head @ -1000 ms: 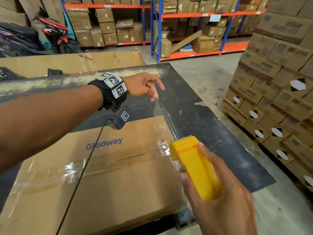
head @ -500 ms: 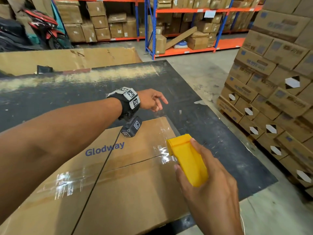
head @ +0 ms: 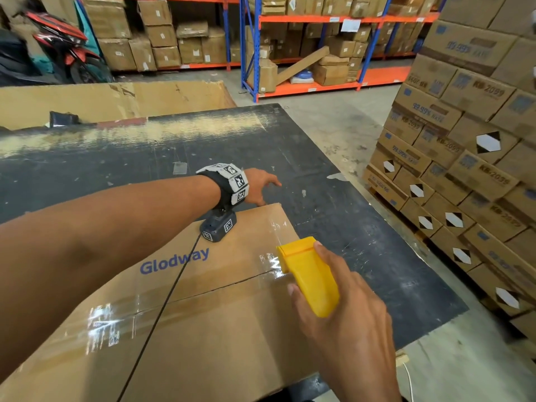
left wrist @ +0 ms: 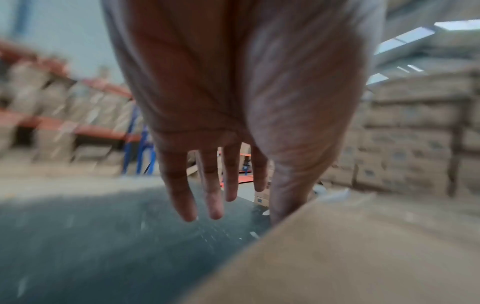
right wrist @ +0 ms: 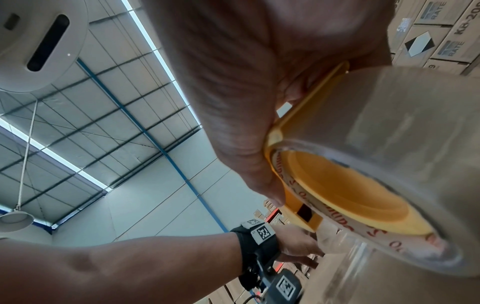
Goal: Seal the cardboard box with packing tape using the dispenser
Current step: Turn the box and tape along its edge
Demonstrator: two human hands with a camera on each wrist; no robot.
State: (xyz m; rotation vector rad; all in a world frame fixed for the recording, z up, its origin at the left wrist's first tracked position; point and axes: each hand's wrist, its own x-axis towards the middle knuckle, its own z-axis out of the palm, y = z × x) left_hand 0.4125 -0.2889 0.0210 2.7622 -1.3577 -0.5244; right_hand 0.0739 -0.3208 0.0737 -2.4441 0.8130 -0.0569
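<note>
Cardboard box [head: 185, 329]: flat brown corrugated board, blue "Glodway" print, lying on a dark, scuffed table top [head: 362, 227] whose paint is wearing through to a pale streak at the far side. A glossy clear tape strip [head: 101, 323] is running along the top seam, wrinkling and throwing white glare.

Right hand [head: 345, 323] is gripping the dispenser [head: 310, 274], a smooth yellow plastic wedge; fingers and thumb are wrapping its body. Its front edge is sitting at the right end of the seam, near the box's right edge. In the right wrist view the tape roll [right wrist: 405, 156] is showing as a thick translucent cylinder on a yellow hub, with red lettering on the white core.

Left hand [head: 261, 187] is reaching past the box's far right corner, fingers [left wrist: 182, 195] straight and slightly spread, holding nothing. The thumb is sitting down beside the cardboard edge; contact is unclear, the frame being blurred. A black wristband with square printed markers is sitting on that wrist.

Stacked cartons [head: 464, 140] are standing to the right.
</note>
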